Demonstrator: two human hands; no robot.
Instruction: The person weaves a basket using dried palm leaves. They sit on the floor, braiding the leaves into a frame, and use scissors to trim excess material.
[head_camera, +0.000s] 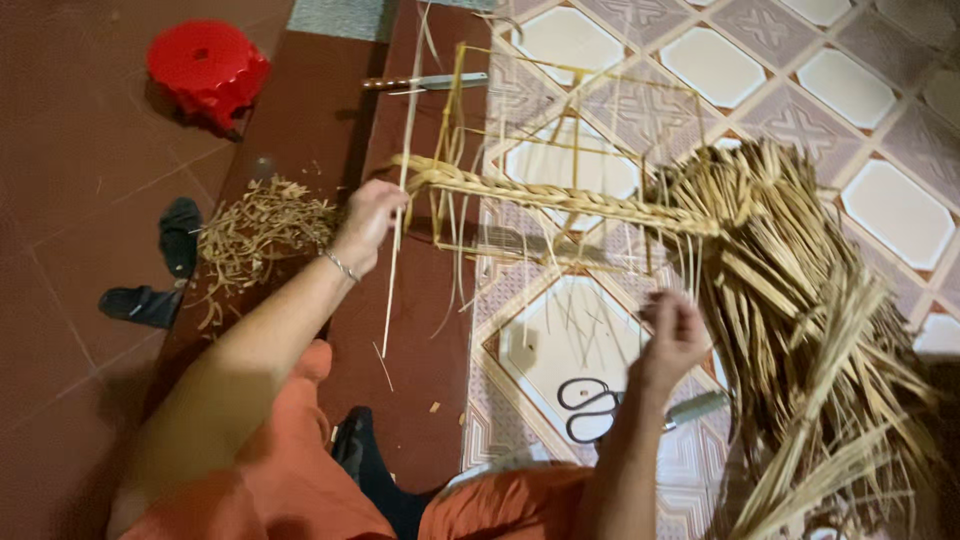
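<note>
A half-woven straw frame (560, 170) of thin cane rods stands in front of me, with a thick braided rim (540, 195) running across it. My left hand (368, 220) grips the left end of that braid and a long thin strand (400, 240) that hangs down. My right hand (672, 335) is closed on fine loose strands below the braid's right end, next to a big bushy mass of unwoven straw (810, 320).
Black-handled scissors (590, 408) lie on the patterned tiles under my right hand. A knife (430, 82) lies at the top. A red plastic stool (208, 68), a pile of straw scraps (255, 235) and dark sandals (170, 265) are on the red floor at left.
</note>
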